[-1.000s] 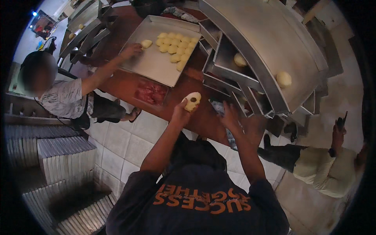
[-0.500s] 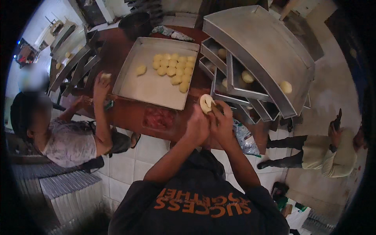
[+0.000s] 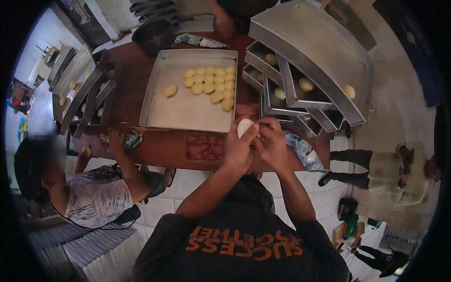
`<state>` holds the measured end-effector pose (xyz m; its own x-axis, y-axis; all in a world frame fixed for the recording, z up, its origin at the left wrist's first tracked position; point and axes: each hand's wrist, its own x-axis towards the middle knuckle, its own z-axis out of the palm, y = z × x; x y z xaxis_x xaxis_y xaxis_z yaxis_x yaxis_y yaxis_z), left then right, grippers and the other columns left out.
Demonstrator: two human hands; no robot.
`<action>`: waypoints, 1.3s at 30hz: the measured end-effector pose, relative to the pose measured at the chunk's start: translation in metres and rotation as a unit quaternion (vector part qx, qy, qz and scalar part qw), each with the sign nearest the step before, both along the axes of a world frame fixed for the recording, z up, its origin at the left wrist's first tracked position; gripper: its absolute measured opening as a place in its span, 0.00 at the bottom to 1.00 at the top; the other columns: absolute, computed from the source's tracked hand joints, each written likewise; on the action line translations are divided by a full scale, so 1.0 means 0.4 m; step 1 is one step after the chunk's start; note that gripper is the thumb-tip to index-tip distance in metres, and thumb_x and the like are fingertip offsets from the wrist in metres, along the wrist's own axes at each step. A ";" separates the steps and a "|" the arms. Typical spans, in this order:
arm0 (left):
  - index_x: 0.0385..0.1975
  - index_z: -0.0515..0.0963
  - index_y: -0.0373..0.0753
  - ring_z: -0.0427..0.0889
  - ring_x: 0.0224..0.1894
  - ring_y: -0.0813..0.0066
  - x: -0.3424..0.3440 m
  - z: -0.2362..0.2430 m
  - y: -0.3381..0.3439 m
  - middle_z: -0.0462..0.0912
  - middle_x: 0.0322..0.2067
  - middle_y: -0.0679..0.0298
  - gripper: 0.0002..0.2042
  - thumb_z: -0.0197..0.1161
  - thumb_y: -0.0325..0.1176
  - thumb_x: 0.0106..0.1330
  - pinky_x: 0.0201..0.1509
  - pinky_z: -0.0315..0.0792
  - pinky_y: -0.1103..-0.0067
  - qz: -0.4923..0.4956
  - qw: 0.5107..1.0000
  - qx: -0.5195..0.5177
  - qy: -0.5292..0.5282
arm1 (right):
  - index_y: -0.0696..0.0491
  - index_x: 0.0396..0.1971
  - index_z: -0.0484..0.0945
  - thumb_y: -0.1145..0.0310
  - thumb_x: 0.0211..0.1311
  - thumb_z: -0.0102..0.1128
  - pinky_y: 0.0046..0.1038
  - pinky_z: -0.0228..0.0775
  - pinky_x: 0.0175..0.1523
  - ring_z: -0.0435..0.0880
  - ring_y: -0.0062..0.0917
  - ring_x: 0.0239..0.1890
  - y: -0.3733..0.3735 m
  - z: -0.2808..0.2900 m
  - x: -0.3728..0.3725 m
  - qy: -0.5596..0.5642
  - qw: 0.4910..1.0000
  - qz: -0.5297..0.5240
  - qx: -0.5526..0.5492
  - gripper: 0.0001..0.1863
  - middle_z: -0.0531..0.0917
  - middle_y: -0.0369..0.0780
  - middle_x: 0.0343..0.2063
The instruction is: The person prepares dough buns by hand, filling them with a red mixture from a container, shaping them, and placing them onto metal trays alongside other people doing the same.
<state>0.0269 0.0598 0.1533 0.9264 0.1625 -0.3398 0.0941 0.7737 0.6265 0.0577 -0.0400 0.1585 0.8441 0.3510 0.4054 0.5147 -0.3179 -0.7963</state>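
Note:
Both hands are closed around a pale piece of dough [image 3: 245,127] just above the table's near edge: my left hand [image 3: 238,146] grips it from the left, thumb across its face, and my right hand [image 3: 271,141] pinches its right side. Below and left of them lies a clear container of red filling [image 3: 204,146]. Beyond, a large metal tray [image 3: 152,87] holds several yellow dough rounds grouped toward its right, with one apart on the left. A patterned plastic bag [image 3: 303,151] lies right of my right hand.
Stacked metal pans with dough balls stand right [image 3: 310,56] and left [image 3: 84,96]. A black pot [image 3: 151,35] sits at the back of the wooden table [image 3: 122,80]. A co-worker [image 3: 96,197] works at my left; another person [image 3: 390,174] stands at the right.
My right hand has joined my left, and their fingers have folded over the dough, whose dark centre is now hidden. The left co-worker's hand has drawn back from the tray toward the table edge.

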 end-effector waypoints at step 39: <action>0.41 0.70 0.34 0.75 0.33 0.78 0.033 -0.009 -0.363 0.74 0.33 0.65 0.15 0.58 0.37 0.60 0.36 0.72 0.80 0.020 0.999 -0.018 0.020 | 0.57 0.30 0.74 0.74 0.36 0.61 0.34 0.62 0.47 0.71 0.38 0.41 -0.351 -0.051 0.081 -0.215 0.976 0.005 -0.027 0.15 0.73 0.44 0.38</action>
